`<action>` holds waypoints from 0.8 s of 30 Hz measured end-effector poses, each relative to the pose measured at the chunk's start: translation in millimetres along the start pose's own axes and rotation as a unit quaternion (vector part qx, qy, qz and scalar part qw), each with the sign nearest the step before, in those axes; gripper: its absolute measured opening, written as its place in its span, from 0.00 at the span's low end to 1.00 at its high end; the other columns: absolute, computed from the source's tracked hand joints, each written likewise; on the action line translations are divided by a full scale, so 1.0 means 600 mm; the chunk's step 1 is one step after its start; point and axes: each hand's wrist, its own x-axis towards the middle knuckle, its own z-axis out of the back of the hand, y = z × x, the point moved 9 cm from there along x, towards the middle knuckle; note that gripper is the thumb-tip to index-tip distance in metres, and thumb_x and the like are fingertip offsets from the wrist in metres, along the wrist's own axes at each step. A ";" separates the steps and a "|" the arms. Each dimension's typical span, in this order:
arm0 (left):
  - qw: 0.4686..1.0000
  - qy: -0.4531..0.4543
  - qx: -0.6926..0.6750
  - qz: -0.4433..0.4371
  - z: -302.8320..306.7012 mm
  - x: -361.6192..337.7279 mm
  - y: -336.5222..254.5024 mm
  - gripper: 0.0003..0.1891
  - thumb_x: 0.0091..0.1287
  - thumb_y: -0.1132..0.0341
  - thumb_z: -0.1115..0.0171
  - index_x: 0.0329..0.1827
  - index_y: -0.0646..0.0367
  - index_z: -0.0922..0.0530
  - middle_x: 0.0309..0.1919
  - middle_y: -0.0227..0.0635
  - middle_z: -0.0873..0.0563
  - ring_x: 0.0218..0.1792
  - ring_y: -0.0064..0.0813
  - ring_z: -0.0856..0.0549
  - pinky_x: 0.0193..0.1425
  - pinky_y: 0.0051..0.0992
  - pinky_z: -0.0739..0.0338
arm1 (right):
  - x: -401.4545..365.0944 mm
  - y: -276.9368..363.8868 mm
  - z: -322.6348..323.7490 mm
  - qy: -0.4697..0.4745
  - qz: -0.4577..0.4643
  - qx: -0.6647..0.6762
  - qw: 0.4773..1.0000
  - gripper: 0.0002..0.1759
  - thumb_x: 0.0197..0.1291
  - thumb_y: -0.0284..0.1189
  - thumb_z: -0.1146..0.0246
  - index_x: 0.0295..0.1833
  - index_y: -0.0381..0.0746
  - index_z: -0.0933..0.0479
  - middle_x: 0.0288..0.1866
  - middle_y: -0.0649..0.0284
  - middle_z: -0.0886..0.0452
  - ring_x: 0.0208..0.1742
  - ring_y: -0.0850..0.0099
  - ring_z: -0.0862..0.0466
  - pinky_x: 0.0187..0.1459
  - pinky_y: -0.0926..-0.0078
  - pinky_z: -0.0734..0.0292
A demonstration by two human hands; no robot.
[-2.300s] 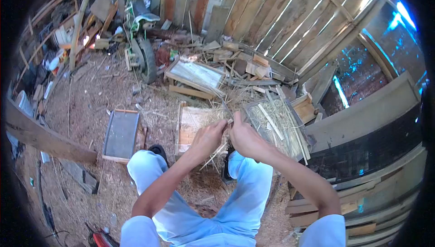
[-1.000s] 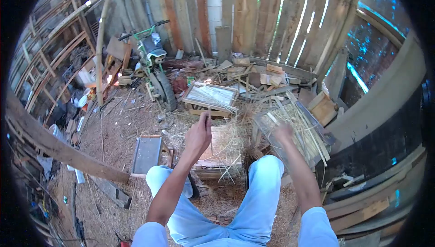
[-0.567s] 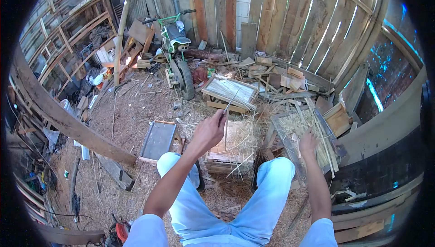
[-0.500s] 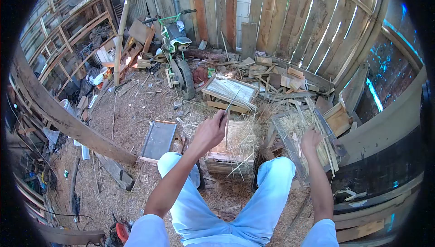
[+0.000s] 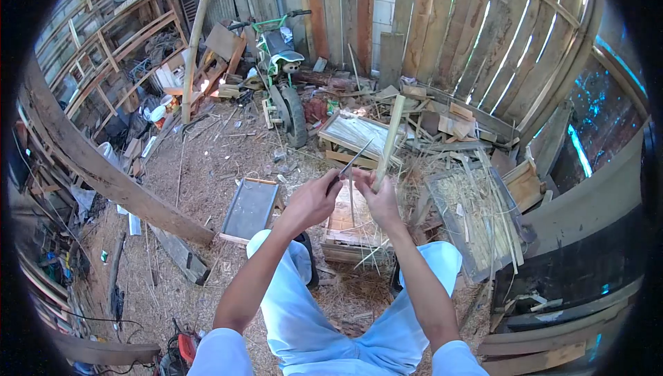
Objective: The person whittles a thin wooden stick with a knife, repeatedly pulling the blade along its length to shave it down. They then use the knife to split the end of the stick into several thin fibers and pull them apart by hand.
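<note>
My left hand [image 5: 314,200] is wrapped round the handle of a knife [image 5: 357,157], whose narrow blade points up and to the right. My right hand [image 5: 379,201] grips a pale, flat strip that looks like bamboo [image 5: 391,136], held nearly upright close to the knife. Between the two hands, a thin sliver [image 5: 351,203] hangs down. Below them, in front of my knees, stands a low wooden box or bench [image 5: 349,252] with shavings on it. The point where blade and strip might touch is partly hidden by my fingers.
To the right, a low stand [image 5: 449,203] carries long thin strips. A dark framed panel [image 5: 245,209] leans at the left, and a pale slatted frame [image 5: 356,132] lies ahead. Farther off are a small motorbike [image 5: 283,65] and scrap wood [image 5: 442,120]. A post [image 5: 124,182] slants across the left.
My right hand has moved left from the stand of strips and now holds a pale strip beside the knife. My left hand still holds the knife; the view has shifted slightly.
</note>
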 end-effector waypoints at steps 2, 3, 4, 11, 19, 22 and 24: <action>0.999 0.018 -0.037 -0.009 0.000 -0.001 0.006 0.16 0.73 0.56 0.51 0.55 0.56 0.26 0.35 0.55 0.18 0.41 0.55 0.19 0.44 0.44 0.27 | -0.003 -0.013 -0.006 -0.033 -0.034 -0.002 0.999 0.12 0.61 0.22 0.37 0.41 0.35 0.36 0.44 0.54 0.17 0.44 0.71 0.16 0.46 0.74 0.21; 0.999 0.020 -0.037 -0.005 -0.002 -0.001 0.013 0.16 0.73 0.56 0.51 0.55 0.56 0.26 0.35 0.55 0.18 0.41 0.55 0.19 0.44 0.44 0.27 | 0.002 -0.014 -0.008 -0.033 -0.017 -0.010 0.999 0.13 0.60 0.22 0.36 0.40 0.36 0.36 0.42 0.56 0.16 0.42 0.72 0.16 0.46 0.74 0.21; 0.999 0.019 -0.040 -0.029 -0.003 -0.002 0.012 0.16 0.72 0.55 0.52 0.55 0.55 0.28 0.35 0.55 0.17 0.41 0.56 0.19 0.43 0.46 0.27 | 0.001 -0.020 -0.007 -0.034 -0.022 -0.009 0.999 0.13 0.60 0.22 0.36 0.40 0.36 0.36 0.42 0.56 0.16 0.42 0.72 0.16 0.46 0.74 0.21; 0.996 0.014 -0.029 -0.081 0.012 -0.006 -0.009 0.15 0.72 0.57 0.49 0.52 0.58 0.31 0.32 0.52 0.18 0.36 0.55 0.19 0.39 0.46 0.28 | -0.003 0.003 0.004 -0.054 -0.025 -0.099 0.993 0.15 0.56 0.24 0.31 0.39 0.33 0.32 0.36 0.58 0.17 0.39 0.72 0.16 0.43 0.74 0.20; 0.993 -0.043 -0.049 -0.094 0.066 -0.012 -0.022 0.11 0.68 0.62 0.43 0.48 0.57 0.26 0.28 0.49 0.18 0.31 0.52 0.18 0.32 0.42 0.29 | -0.006 -0.009 0.013 -0.079 -0.034 -0.054 0.995 0.10 0.57 0.23 0.33 0.39 0.32 0.28 0.37 0.58 0.16 0.38 0.73 0.15 0.40 0.75 0.19; 0.994 -0.049 -0.046 -0.085 0.052 -0.020 -0.015 0.11 0.68 0.64 0.44 0.49 0.57 0.26 0.28 0.49 0.18 0.31 0.52 0.18 0.33 0.43 0.28 | -0.013 0.002 0.008 -0.075 -0.045 -0.030 0.996 0.10 0.57 0.23 0.33 0.40 0.32 0.27 0.37 0.59 0.15 0.39 0.74 0.16 0.40 0.75 0.19; 0.995 -0.048 -0.044 -0.077 0.035 -0.029 -0.013 0.11 0.68 0.64 0.44 0.50 0.57 0.26 0.28 0.50 0.18 0.31 0.52 0.18 0.33 0.44 0.28 | -0.017 0.004 0.006 -0.076 -0.042 -0.034 0.996 0.10 0.57 0.23 0.33 0.40 0.32 0.27 0.37 0.59 0.15 0.39 0.74 0.16 0.41 0.75 0.19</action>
